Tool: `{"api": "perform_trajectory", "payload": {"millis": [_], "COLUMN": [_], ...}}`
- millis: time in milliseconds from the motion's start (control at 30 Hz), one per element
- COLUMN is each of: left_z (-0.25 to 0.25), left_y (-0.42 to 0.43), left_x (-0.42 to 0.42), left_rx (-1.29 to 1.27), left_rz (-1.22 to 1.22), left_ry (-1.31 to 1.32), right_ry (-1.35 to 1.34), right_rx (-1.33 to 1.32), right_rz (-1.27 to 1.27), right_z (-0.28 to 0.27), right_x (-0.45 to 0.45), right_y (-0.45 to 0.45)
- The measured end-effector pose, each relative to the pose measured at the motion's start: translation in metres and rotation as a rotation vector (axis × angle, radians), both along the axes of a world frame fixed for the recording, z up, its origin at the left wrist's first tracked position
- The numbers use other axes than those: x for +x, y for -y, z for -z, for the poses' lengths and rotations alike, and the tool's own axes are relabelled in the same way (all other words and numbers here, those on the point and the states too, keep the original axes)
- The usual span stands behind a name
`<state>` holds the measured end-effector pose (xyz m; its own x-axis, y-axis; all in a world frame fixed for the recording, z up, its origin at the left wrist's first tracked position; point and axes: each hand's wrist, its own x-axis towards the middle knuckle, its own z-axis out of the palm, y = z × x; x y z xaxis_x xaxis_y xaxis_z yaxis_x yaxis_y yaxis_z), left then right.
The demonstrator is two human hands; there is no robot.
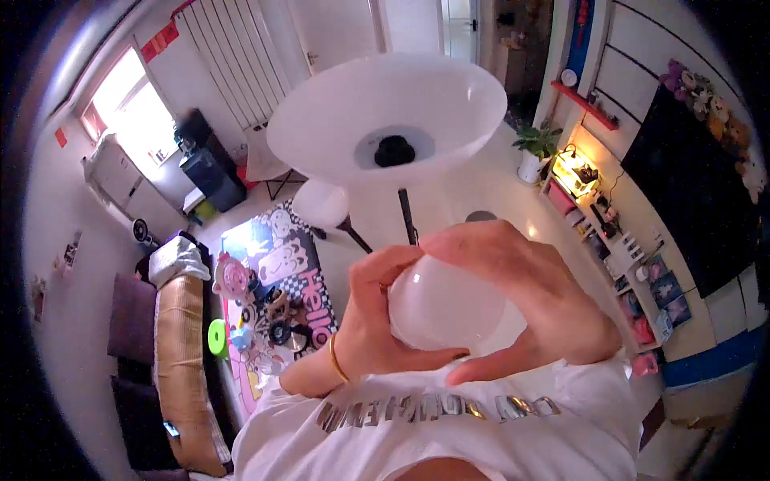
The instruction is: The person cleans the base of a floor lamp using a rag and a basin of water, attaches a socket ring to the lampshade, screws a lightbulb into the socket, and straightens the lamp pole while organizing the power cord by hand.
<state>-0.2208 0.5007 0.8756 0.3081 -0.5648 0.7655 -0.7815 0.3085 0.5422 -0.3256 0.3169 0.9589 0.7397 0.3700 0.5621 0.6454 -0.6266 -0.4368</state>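
Between my two hands, close to my chest, is a white round lampshade (449, 309) with a glossy surface. My left hand (365, 325), a gold bracelet at its wrist, curves around the left side. From the right, my right hand (525, 276) wraps over the top and the lower edge. Just beyond them stands a floor lamp with a wide white bowl shade (321, 132), a black fitting (395, 151) at its centre and a black pole (407, 216). A smaller white shade (321, 202) sits lower on its left side.
To the left a low table (277, 228) with a cartoon cover carries several small items. Beyond it is a sofa (180, 353) with a brown cover. Along the right wall run a shelf unit (622, 268) and a large dark screen (690, 184). A potted plant (531, 167) stands behind.
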Motion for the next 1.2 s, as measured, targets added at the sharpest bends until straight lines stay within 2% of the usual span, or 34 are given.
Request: {"api": "perform_trajectory", "payload": {"millis": [133, 267, 333, 367, 400, 467, 567, 700, 833, 933, 1200], "left_z": [-0.002, -0.05, -0.056, -0.051, -0.049, -0.055, -0.061, -0.059, -0.052, -0.047, -0.046], "left_y": [0.008, -0.004, -0.011, -0.014, -0.016, -0.013, -0.002, 0.008, 0.007, 0.009, 0.007], "left_x": [0.001, 0.005, 0.014, 0.017, 0.021, 0.04, 0.056, 0.062, 0.063, 0.061, 0.061], "left_rx": [-0.074, 0.017, 0.014, -0.02, -0.052, -0.086, -0.115, -0.078, -0.052, -0.062, -0.055], "left_rz": [0.025, 0.056, -0.13, -0.306, -0.482, -0.653, -0.779, -0.86, -0.9, -0.884, -0.882], "left_ry": [-0.037, 0.056, 0.135, 0.174, 0.214, 0.322, 0.406, 0.396, 0.296, 0.261, 0.254], "right_ry": [-0.041, -0.025, -0.037, -0.032, -0.015, 0.014, 0.062, 0.014, -0.028, 0.097, -0.007], "right_rx": [0.005, 0.035, 0.196, 0.273, 0.313, 0.359, 0.151, -0.186, -0.313, -0.473, -0.599], "right_rz": [0.047, -0.05, -0.039, -0.031, -0.022, -0.019, 0.018, 0.019, -0.071, -0.154, -0.198], "right_z": [-0.012, -0.037, -0.051, -0.059, -0.069, -0.09, -0.111, -0.105, -0.089, -0.082, -0.084], "right_x": [0.003, 0.016, 0.026, 0.033, 0.043, 0.065, 0.114, 0.172, 0.209, 0.224, 0.235], "right_y": [-0.002, 0.023, 0.041, 0.049, 0.056, 0.068, 0.085, 0.087, 0.085, 0.085, 0.079]}}
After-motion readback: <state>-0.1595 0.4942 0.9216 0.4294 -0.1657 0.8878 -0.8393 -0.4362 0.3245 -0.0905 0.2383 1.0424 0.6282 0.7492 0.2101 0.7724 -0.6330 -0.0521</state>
